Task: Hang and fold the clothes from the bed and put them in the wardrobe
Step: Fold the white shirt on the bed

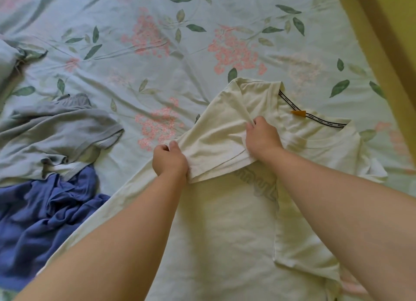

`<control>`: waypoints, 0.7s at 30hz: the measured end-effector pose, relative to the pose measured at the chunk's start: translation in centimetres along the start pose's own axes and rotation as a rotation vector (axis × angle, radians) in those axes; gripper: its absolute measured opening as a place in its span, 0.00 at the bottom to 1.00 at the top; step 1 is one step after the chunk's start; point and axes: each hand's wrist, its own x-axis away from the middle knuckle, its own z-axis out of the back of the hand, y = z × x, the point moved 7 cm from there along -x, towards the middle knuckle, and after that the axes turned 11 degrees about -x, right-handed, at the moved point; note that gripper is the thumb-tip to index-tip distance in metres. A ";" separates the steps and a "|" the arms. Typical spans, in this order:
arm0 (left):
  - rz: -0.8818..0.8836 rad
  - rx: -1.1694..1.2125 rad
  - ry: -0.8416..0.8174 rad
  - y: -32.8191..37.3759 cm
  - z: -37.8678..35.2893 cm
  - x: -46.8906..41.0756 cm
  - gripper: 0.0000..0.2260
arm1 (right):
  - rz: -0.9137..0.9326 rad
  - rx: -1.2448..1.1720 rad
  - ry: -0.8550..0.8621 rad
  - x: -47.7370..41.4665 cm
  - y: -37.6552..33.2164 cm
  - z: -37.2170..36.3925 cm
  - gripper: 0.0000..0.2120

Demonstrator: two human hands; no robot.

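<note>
The left hand [170, 160] had a tight grip on the outer edge of a sleeve [216, 129], with thumb and fingers pinching the cloth. The right hand [262, 138] pinched the same sleeve higher up, closer to the collar [315, 120]. Both grips were narrow and full of cloth. The sleeve was pulled flat between the two hands and lay slanted over the top part of the cream shirt [225, 233].

The step looked like folding, with the sleeve being turned in over the shirt's body. The far side of the shirt seemed to be folded in already, because a straight edge ran down the middle. I think the next move would need the sleeve laid down smooth and flat. Then the shirt could be folded up from the bottom toward the collar. The cloth was soft and would bunch up easily, so both hands should move together.

The shirt lay flat on the bed [157, 75]. Its collar pointed away from the person and a bit to the right, and its bottom edge was near the person. Its long way ran from the collar down to that bottom edge.

Well to the left of the cream shirt was a crumpled grey shirt [56, 129]. A blue cloth [45, 222] lay touching the grey shirt, on the side near the person. They appeared to be waiting for their turn.
</note>
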 end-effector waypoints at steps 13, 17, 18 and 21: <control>-1.200 -0.735 -0.035 -0.1 -1.5 8.5 0.14 | 0.347 0.311 -0.039 5.7 2.5 0.4 0.22; -1.252 -0.726 -0.027 -0.2 -1.5 8.4 0.08 | 0.334 0.264 0.041 5.9 2.8 0.6 0.16; -1.276 -0.724 -0.012 -0.2 -1.4 8.6 0.05 | 0.306 0.231 0.072 5.8 3.1 0.9 0.14; -1.305 -0.726 0.024 -0.2 -1.1 8.9 0.03 | 0.213 0.157 0.113 5.4 3.8 1.4 0.10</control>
